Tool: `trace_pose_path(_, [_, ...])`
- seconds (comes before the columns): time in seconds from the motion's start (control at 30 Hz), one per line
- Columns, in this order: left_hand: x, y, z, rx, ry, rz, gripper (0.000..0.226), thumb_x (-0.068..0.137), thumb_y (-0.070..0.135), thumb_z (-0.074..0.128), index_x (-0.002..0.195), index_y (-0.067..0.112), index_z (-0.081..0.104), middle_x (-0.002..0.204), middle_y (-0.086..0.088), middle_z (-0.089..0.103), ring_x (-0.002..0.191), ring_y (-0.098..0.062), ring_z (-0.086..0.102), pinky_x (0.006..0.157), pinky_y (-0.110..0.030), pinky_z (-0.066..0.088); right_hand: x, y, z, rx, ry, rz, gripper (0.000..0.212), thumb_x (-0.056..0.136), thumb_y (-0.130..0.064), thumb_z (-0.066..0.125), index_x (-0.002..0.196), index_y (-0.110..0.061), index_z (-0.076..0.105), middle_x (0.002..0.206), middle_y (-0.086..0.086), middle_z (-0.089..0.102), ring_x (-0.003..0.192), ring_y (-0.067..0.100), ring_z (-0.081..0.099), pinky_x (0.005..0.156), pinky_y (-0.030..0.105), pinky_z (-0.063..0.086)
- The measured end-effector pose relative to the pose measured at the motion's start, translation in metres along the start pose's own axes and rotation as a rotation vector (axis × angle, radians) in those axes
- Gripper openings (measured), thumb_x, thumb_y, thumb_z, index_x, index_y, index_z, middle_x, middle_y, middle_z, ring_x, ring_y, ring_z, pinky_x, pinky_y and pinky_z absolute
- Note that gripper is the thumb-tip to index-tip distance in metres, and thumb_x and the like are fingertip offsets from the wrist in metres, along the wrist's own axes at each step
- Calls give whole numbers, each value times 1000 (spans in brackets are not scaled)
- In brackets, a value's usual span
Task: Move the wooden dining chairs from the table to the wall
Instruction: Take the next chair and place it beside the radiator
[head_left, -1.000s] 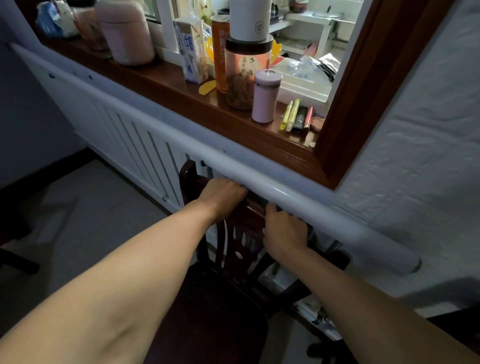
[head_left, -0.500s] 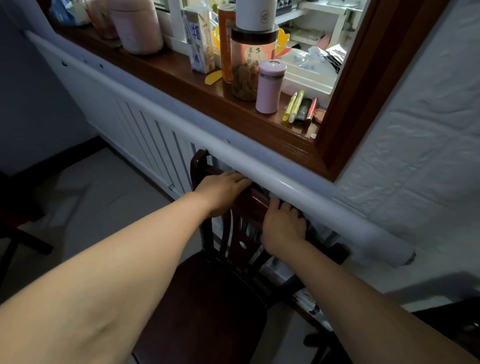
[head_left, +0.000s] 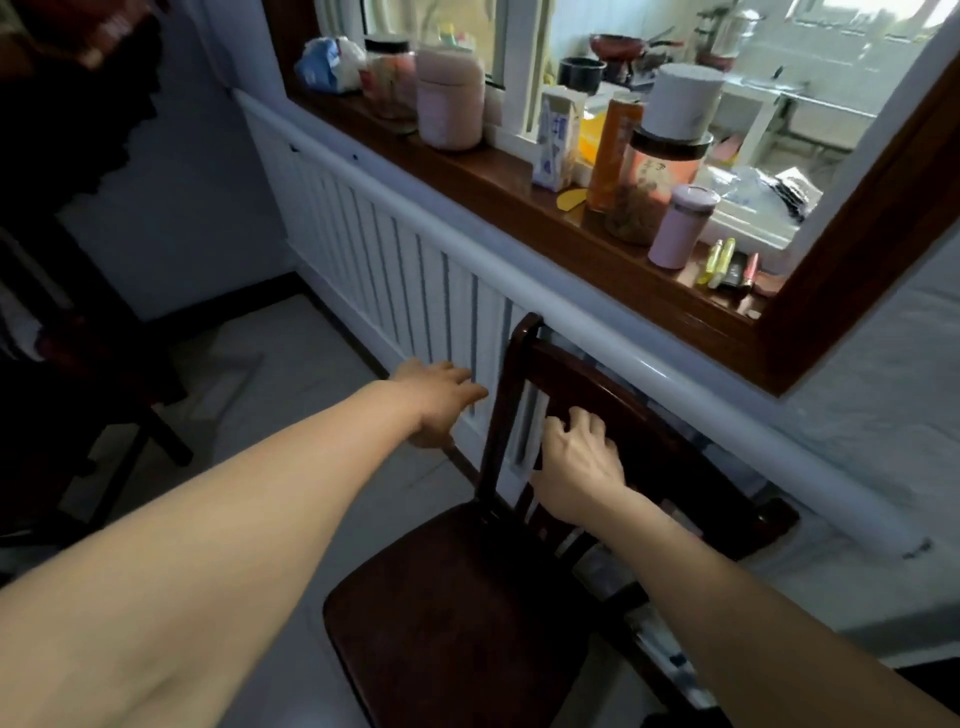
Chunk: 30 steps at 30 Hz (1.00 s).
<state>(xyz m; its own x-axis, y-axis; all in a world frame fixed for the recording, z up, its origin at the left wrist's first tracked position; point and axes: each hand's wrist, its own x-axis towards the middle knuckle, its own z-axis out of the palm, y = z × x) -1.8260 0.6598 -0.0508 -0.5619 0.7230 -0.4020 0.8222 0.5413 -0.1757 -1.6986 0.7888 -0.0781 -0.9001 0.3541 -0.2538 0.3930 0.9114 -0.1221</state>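
Observation:
A dark wooden dining chair (head_left: 457, 613) stands with its backrest (head_left: 597, 382) close against the white slatted wall panel (head_left: 395, 260) under the window. My left hand (head_left: 436, 400) hovers off the chair, left of the backrest post, with fingers straight and nothing in it. In front of the backrest slats is my right hand (head_left: 579, 462), fingers loosely spread and just below the top rail. Whether its fingertips touch the wood is unclear.
A wooden windowsill (head_left: 519, 202) above the chair carries several jars, bottles and a carton. A white rounded rail (head_left: 649, 374) runs along the wall just behind the chair top. Dark furniture (head_left: 78, 332) stands at the left. Pale floor tiles (head_left: 270, 395) lie between.
Both hands gripped the chair's top rail before. Now the left hand has come off and moved left, and the right hand has dropped in front of the backrest. The view has pulled back.

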Motion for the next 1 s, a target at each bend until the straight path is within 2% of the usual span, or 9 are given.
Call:
trace_pose_path(0.23, [-114,-102,55,-190,94,-163,77,84,40,60,146,27,18,152,3,26,140,-20,23,105,-44,30,-17,-141,10,25,5,-148,52,84,-28,61,128,-11,39,135,16,32,128,34,28,102,43,33])
trace_pose_path(0.37, [-179,-159,95,-355,112,-306,75,83,39,61,144,25,21,151,0,29,138,-22,26,108,-46,30,-26,-219,20,47,-19,-232,49,85,-27,57,126,-10,37,134,15,31,123,33,32,95,39,35])
trace_pose_path(0.53, [-263,-223,146,-557,83,-508,84,82,38,64,147,24,12,152,-6,28,137,-26,31,110,-42,32,-34,-311,31,36,-50,-344,64,84,-29,57,137,-13,26,143,14,24,130,32,25,102,41,31])
trace_pose_path(0.67, [-322,-262,182,-668,69,-672,85,81,38,64,147,25,11,151,-7,29,136,-26,33,108,-39,33,-37,-378,38,21,-53,-476,65,82,-27,59,136,-13,26,143,14,25,129,30,27,100,38,34])
trace_pose_path(0.77, [-352,-281,202,-736,89,-771,84,82,38,64,147,27,11,150,-5,31,133,-25,37,101,-35,37,-36,-420,41,15,-58,-569,63,80,-24,60,134,-12,28,139,14,28,126,30,29,98,36,35])
trace_pose_path(1.0, [-379,-329,226,-797,90,-893,88,82,39,64,147,28,7,153,-7,24,135,-28,32,104,-39,37,-8,-505,42,34,-76,-724,69,80,-29,62,136,-12,26,140,14,28,127,30,30,102,38,35])
